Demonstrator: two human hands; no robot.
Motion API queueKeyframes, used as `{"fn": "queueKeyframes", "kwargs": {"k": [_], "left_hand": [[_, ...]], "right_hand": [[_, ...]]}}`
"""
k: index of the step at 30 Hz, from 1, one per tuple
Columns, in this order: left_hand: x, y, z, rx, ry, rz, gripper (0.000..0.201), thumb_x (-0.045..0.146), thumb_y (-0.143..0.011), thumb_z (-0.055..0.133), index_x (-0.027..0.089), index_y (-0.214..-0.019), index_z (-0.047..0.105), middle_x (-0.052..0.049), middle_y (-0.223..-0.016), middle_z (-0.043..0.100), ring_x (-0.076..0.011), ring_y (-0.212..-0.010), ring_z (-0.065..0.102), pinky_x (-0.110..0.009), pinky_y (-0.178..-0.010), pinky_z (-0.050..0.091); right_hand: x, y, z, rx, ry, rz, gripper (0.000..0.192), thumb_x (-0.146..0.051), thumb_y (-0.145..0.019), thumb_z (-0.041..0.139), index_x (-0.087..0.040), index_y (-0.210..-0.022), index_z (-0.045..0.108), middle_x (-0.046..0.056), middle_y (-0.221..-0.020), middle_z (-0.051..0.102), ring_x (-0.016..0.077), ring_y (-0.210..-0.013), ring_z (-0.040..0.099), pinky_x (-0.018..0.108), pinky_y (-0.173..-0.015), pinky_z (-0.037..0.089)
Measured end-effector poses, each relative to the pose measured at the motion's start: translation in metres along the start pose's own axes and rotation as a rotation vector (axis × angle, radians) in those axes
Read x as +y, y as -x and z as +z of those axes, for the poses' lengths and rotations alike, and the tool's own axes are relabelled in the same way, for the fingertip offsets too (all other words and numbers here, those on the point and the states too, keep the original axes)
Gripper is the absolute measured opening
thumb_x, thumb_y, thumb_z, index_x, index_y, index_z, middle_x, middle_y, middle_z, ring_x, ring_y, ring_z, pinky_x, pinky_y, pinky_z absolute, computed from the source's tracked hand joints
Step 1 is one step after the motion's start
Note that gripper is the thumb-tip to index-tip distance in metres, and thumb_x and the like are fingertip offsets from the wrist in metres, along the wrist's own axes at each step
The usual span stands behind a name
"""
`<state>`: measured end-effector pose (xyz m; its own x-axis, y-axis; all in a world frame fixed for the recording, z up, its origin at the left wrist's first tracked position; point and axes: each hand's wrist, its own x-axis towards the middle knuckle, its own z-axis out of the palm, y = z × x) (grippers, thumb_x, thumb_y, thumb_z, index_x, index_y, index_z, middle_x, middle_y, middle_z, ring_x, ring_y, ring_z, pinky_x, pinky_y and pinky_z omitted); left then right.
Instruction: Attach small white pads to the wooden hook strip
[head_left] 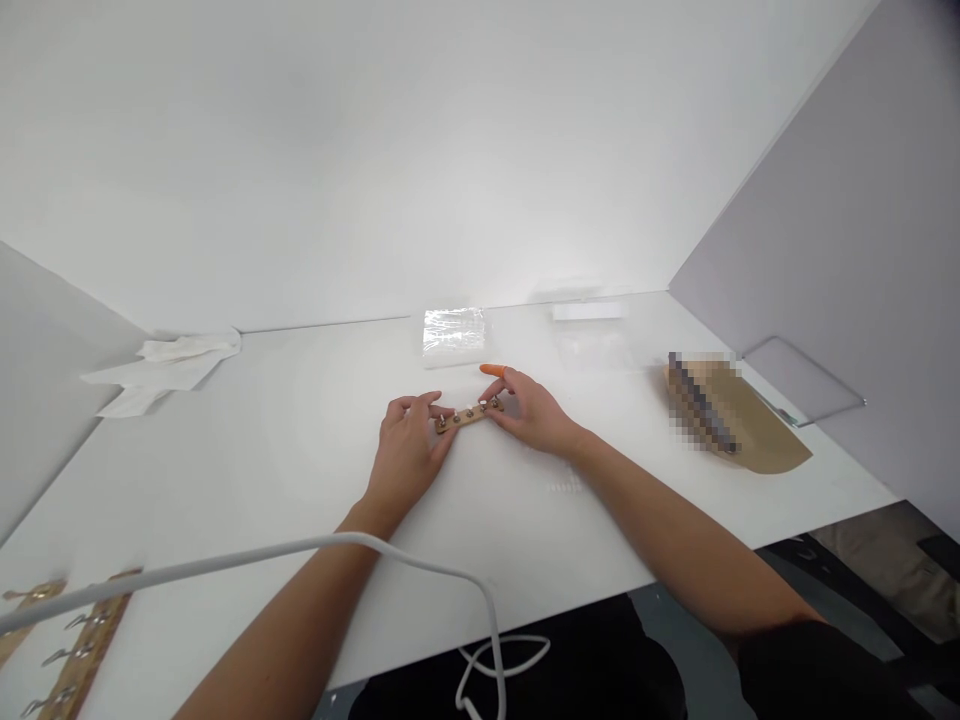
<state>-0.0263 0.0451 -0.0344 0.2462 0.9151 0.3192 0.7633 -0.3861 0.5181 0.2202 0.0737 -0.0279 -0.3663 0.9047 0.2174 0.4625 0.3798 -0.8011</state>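
A short wooden strip (pixel 470 414) with several metal posts lies across the middle of the white table. Small white pieces show at the tops of some posts. My left hand (pixel 409 440) grips the strip's left end between thumb and fingers. At the other end my right hand (pixel 529 410) is closed, its thumb and a finger pinching around the posts. An orange finger cover (pixel 493 370) sits on one right fingertip, which points away from the strip. Whether the right fingers also hold a small piece cannot be made out.
Behind the hands lie a clear-wrapped packet (pixel 454 335) and a white box-like strip (pixel 589 312). Brown paper (pixel 765 420) is at right, white tissues (pixel 161 370) at far left. Wooden hook racks (pixel 86 640) lie lower left. A white cable (pixel 262 550) crosses in front of my left forearm.
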Motion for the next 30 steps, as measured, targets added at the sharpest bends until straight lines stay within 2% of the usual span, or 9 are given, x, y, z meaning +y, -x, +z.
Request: {"fn": "queueKeyframes", "kwargs": {"k": [6, 10, 12, 16, 19, 23, 26, 27, 30], "left_hand": [[0.001, 0.000, -0.001, -0.019, 0.002, -0.026, 0.043, 0.037, -0.101, 0.062, 0.021, -0.139, 0.051, -0.006, -0.119, 0.079, -0.0321, -0.129, 0.050, -0.053, -0.107, 0.049], [0.003, -0.001, -0.002, -0.021, 0.006, -0.033, 0.042, 0.037, -0.101, 0.062, 0.021, -0.138, 0.051, -0.006, -0.118, 0.080, -0.0326, -0.128, 0.051, -0.054, -0.108, 0.048], [0.003, -0.001, -0.003, -0.018, 0.004, -0.030, 0.040, 0.037, -0.102, 0.061, 0.021, -0.137, 0.052, -0.006, -0.117, 0.080, -0.0336, -0.127, 0.051, -0.056, -0.108, 0.047], [0.002, -0.002, -0.003, -0.017, 0.001, -0.046, 0.039, 0.037, -0.101, 0.062, 0.021, -0.136, 0.053, -0.007, -0.116, 0.080, -0.0349, -0.128, 0.052, -0.059, -0.111, 0.044], [-0.002, -0.002, -0.001, -0.020, -0.023, -0.047, 0.039, 0.036, -0.100, 0.063, 0.021, -0.135, 0.055, -0.008, -0.119, 0.079, -0.0350, -0.130, 0.051, -0.057, -0.110, 0.046], [0.000, -0.001, -0.004, 0.122, -0.108, 0.094, 0.044, 0.031, -0.095, 0.067, 0.020, -0.136, 0.057, -0.012, -0.136, 0.070, -0.0370, -0.138, 0.046, -0.058, -0.116, 0.042], [0.016, 0.004, -0.012, 0.237, -0.097, 0.253, 0.037, 0.022, -0.095, 0.065, 0.025, -0.132, 0.059, -0.009, -0.136, 0.070, -0.0328, -0.137, 0.052, -0.057, -0.119, 0.037], [0.023, 0.006, -0.014, 0.236, -0.081, 0.309, 0.034, 0.020, -0.095, 0.064, 0.027, -0.128, 0.061, -0.007, -0.132, 0.072, -0.0312, -0.133, 0.056, -0.056, -0.118, 0.037], [0.045, 0.015, -0.014, 0.059, -0.072, 0.484, 0.026, 0.018, -0.097, 0.063, 0.028, -0.121, 0.065, -0.004, -0.128, 0.076, -0.0304, -0.131, 0.060, -0.056, -0.116, 0.035]], "right_hand": [[0.002, -0.003, -0.002, -0.009, -0.025, 0.046, 0.046, -0.028, -0.096, 0.066, -0.028, -0.141, 0.054, 0.002, -0.114, 0.076, 0.0201, -0.106, 0.069, 0.042, -0.100, 0.053], [0.006, -0.001, -0.008, -0.014, -0.084, 0.099, 0.038, -0.032, -0.096, 0.067, -0.025, -0.132, 0.062, 0.003, -0.108, 0.076, 0.0188, -0.096, 0.070, 0.037, -0.086, 0.057], [0.007, -0.001, -0.009, 0.001, -0.112, 0.124, 0.032, -0.032, -0.095, 0.068, -0.025, -0.127, 0.065, 0.002, -0.104, 0.077, 0.0184, -0.094, 0.071, 0.037, -0.087, 0.058], [0.005, -0.002, -0.009, 0.150, -0.142, 0.136, 0.030, -0.035, -0.092, 0.073, -0.027, -0.120, 0.066, 0.000, -0.097, 0.077, 0.0205, -0.103, 0.073, 0.043, -0.100, 0.056], [0.000, -0.001, -0.014, 0.252, -0.234, 0.102, 0.036, -0.040, -0.091, 0.076, -0.026, -0.121, 0.062, 0.000, -0.094, 0.075, 0.0215, -0.102, 0.075, 0.042, -0.097, 0.058], [-0.013, 0.009, -0.023, 0.207, -0.234, 0.029, 0.044, -0.043, -0.092, 0.076, -0.027, -0.127, 0.056, 0.001, -0.092, 0.074, 0.0239, -0.102, 0.076, 0.041, -0.090, 0.061], [-0.023, 0.016, -0.027, 0.197, -0.214, -0.005, 0.041, -0.041, -0.094, 0.074, -0.028, -0.128, 0.055, 0.001, -0.093, 0.074, 0.0241, -0.103, 0.076, 0.039, -0.086, 0.061], [-0.026, 0.017, -0.028, 0.214, -0.207, -0.013, 0.039, -0.040, -0.095, 0.073, -0.028, -0.127, 0.055, 0.001, -0.093, 0.074, 0.0238, -0.103, 0.076, 0.039, -0.085, 0.061], [-0.027, 0.017, -0.032, 0.257, -0.153, -0.018, 0.037, -0.037, -0.097, 0.071, -0.029, -0.128, 0.054, 0.001, -0.096, 0.075, 0.0228, -0.103, 0.076, 0.038, -0.085, 0.061]]}}
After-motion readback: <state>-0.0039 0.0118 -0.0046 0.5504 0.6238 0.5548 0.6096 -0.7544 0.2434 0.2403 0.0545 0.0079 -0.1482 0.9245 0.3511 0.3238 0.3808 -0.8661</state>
